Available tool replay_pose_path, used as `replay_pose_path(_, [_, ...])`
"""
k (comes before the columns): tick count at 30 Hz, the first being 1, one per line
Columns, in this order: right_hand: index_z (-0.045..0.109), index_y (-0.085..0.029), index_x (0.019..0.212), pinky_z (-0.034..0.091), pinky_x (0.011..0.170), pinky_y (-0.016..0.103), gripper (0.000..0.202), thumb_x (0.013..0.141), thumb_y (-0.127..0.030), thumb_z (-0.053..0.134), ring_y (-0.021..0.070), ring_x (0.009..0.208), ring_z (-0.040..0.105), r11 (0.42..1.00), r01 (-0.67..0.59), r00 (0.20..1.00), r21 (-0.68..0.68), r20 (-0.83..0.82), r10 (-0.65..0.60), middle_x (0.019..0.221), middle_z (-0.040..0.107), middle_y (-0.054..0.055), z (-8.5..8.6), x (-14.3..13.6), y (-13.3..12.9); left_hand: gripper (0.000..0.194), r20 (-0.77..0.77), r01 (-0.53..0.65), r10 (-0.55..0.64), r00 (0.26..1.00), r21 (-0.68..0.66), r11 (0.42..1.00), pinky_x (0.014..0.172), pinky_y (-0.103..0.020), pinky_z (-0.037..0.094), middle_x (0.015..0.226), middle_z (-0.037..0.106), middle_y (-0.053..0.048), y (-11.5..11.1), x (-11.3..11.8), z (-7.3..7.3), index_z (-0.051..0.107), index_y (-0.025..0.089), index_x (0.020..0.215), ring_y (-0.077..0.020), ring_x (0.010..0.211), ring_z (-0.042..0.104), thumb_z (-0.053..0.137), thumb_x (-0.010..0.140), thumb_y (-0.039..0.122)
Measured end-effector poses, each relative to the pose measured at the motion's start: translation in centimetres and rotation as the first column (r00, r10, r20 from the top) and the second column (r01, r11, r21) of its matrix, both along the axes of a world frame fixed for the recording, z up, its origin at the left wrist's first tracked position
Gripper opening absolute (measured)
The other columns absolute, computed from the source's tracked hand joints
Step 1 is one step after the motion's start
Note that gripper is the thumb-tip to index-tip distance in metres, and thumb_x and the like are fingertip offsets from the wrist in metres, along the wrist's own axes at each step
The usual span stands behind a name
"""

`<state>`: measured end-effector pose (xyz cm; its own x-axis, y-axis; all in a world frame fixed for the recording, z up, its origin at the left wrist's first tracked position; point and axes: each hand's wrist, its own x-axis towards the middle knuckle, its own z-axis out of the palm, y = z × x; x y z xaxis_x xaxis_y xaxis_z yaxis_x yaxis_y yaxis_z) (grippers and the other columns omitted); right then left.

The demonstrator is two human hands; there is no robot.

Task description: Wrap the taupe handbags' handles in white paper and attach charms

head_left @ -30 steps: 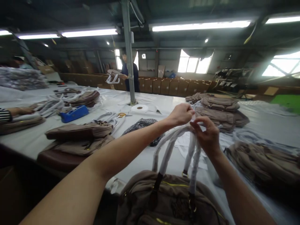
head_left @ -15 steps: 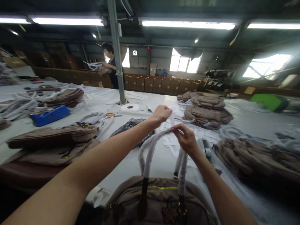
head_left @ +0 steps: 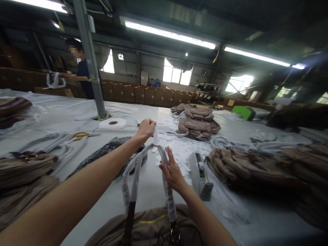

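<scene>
A brown bag (head_left: 153, 222) stands at the bottom centre, its two upright handles (head_left: 137, 171) wrapped in white material. My left hand (head_left: 147, 129) is closed on a white strip (head_left: 156, 134) that runs down to the top of the handles. Just right of that spot, my right hand (head_left: 172, 169) has its fingers spread and rests against the right side of the wrapped handle. A grey tape dispenser (head_left: 201, 176) stands to the right of this hand.
White paper pieces (head_left: 176, 147) lie beyond the hands. Brown bags are piled behind (head_left: 196, 126), at right (head_left: 241, 164) and at left (head_left: 25, 167). Orange scissors (head_left: 80, 135) and a white roll (head_left: 112, 123) lie left. Across the table, near a post (head_left: 89, 58), stands a person (head_left: 83, 73).
The view has swung to the right. My right hand has opened from its pinch at the handle top and moved lower along the handle. My left hand still holds the white strip.
</scene>
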<state>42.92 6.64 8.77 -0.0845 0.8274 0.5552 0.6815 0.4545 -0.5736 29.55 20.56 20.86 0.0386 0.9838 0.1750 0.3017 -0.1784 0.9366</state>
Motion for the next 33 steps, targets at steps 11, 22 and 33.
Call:
replay_pose_path(11, [0.068, -0.011, 0.082, 0.045, 0.07, 0.027, 0.025, 0.077, 0.004, 0.048, 0.0235, 0.087, 0.065, 0.744, 0.526, 0.734, -0.413, 0.662, -0.153, 0.091, 0.068, 0.017, -5.9, 7.8, -3.6, 0.025, -0.039, 0.189, -0.192, 0.981, -0.078, 0.979, 0.06, -0.027, 0.05, 0.085, 0.063, -0.002, -8.2, -9.0, -7.7, 0.057, 0.019, 0.096, -0.0157, 0.069, 0.063, 0.058, 0.077, 0.036])
replay_pose_path(22, [0.061, -0.01, 0.11, 0.046, 0.08, 0.034, 0.03, 0.089, -0.024, 0.046, 0.0266, 0.09, 0.066, 0.786, 0.521, 0.844, -0.332, 0.339, -0.416, 0.092, 0.071, 0.014, -3.8, 7.7, -4.2, 0.044, -0.535, 0.196, -0.16, 0.83, 0.011, 0.981, 0.097, -0.03, 0.044, 0.118, 0.055, -0.005, -29.3, -22.4, -17.8, 0.055, 0.029, 0.113, -0.0181, 0.113, 0.053, 0.045, 0.077, 0.005])
replay_pose_path(33, [0.07, -0.014, 0.079, 0.042, 0.055, 0.021, 0.03, 0.07, -0.043, 0.071, 0.0124, 0.057, 0.056, 0.631, -0.576, 0.693, -0.519, -0.72, 0.04, 0.065, 0.067, 0.001, -2.1, -11.2, -10.2, 0.029, -0.624, 0.105, 0.189, 0.758, 0.403, 0.909, 0.08, -0.028, 0.053, 0.098, 0.061, -0.008, -30.6, -20.8, -23.2, 0.058, 0.023, 0.114, -0.0177, 0.091, 0.06, 0.047, 0.089, 0.015])
